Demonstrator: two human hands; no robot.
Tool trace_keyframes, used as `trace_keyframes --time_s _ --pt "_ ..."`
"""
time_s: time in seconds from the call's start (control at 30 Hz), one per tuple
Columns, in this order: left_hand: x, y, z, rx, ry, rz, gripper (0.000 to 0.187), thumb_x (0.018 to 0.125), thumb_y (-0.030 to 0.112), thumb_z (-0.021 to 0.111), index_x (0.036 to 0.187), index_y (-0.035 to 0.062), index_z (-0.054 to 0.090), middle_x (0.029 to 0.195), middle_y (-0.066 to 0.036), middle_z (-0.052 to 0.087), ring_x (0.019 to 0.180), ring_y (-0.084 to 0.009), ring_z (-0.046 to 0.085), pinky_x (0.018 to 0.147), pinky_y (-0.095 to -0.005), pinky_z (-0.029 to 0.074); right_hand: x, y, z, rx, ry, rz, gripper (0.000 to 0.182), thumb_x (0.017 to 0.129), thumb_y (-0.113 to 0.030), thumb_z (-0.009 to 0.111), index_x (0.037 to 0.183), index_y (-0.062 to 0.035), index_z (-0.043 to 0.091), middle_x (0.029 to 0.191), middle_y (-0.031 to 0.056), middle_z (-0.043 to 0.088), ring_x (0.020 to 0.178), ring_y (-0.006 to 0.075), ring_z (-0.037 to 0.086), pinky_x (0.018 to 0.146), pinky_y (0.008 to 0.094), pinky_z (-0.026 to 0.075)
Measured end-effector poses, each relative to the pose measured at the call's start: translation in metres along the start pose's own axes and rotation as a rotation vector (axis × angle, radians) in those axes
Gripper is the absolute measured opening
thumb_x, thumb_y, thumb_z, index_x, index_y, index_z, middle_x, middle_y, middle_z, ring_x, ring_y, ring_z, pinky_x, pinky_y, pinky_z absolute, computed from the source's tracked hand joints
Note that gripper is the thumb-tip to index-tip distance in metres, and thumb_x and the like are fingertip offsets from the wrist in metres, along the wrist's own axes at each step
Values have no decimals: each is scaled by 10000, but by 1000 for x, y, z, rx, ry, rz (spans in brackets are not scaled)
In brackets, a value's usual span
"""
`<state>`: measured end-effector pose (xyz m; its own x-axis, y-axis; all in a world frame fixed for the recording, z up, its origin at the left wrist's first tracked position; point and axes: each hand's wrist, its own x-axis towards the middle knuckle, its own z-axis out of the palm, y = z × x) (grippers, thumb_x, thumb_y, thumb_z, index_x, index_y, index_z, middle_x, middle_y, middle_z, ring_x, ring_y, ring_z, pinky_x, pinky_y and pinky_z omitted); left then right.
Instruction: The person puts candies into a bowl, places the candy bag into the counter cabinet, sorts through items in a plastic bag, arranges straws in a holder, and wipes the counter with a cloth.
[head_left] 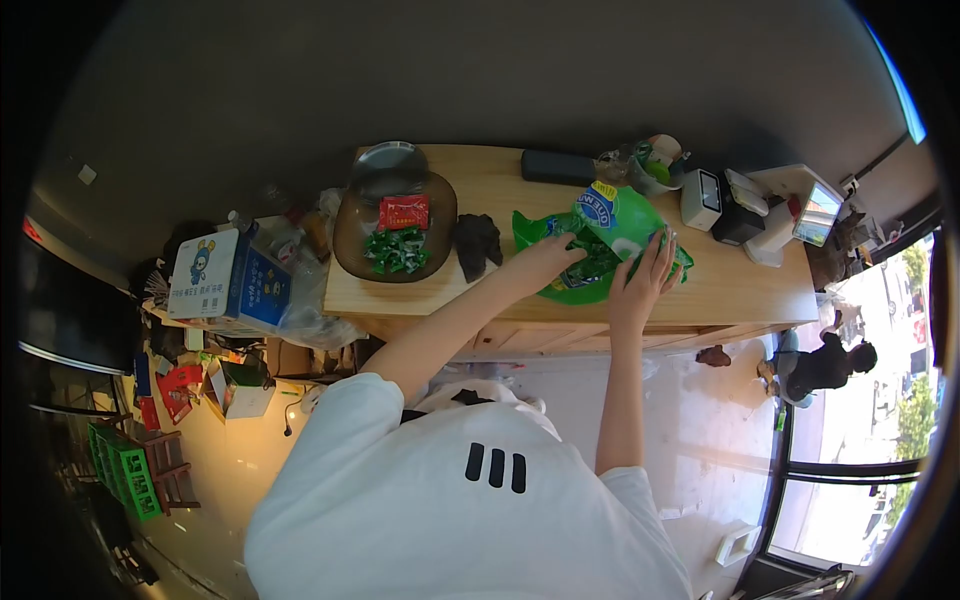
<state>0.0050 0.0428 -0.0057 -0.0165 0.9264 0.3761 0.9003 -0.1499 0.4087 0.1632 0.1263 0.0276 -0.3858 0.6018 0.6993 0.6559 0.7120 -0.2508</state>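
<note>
A large green bag [630,212] with a blue and yellow label lies on the wooden table, its mouth open and small green packets [597,262] inside. My left hand [556,256] is at the left side of the mouth, fingers curled on the bag's edge. With thumb and fingers, my right hand [643,278] grips the right side of the bag. Left of the hands, a brown tray [350,232] holds green packets [397,250] and a red packet [404,212]. A crumpled dark cloth or bag [478,246] lies beside the tray.
Along the back of the wooden table [490,170] are a dark case [557,167] and a bowl of items [655,165]. A screen device [818,214] stands at right. A box [230,280] is at left. A person [825,368] crouches at far right.
</note>
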Motion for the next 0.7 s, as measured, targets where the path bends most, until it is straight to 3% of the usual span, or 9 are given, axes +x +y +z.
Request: trace_keyframes --time_s 0.13,0.3,0.53,0.6,0.7 --pt "4 6 8 -45 45 -39 390 808 9 534 1186 102 535 1219 -159 484 1072 -359 522 867 -424 454 -6 -1 3 -17 -5 -13 547 853 -133 456 1374 -25 332 1435 104 295 1337 296 264 1079 534 120" --pt "7 5 12 -312 18 -56 344 792 18 589 1129 84 569 1143 -157 510 971 -342 569 793 -407 474 -4 2 4 3 16 -7 549 851 -132 457 1375 -24 332 1430 107 304 1336 291 268 1080 530 122" --pt "5 13 -2 -364 -72 -73 316 795 36 614 1106 82 582 1128 -150 525 942 -345 576 781 -402 476 -7 1 4 0 0 -6 544 854 -132 452 1374 -25 333 1434 108 298 1335 291 268 1080 530 124" --pt "1 6 -11 -458 192 -84 300 807 55 620 1105 66 586 1137 -154 532 964 -337 572 816 -378 471 -6 1 4 -1 4 -6 543 856 -132 452 1374 -25 332 1435 107 297 1335 291 267 1080 530 123" --pt "-42 2 -80 -468 338 -300 252 842 66 600 1089 21 582 1119 -168 550 1013 -322 563 856 -347 458 -7 2 4 0 2 0 541 859 -131 450 1376 -27 331 1436 104 296 1336 290 267 1079 530 127"
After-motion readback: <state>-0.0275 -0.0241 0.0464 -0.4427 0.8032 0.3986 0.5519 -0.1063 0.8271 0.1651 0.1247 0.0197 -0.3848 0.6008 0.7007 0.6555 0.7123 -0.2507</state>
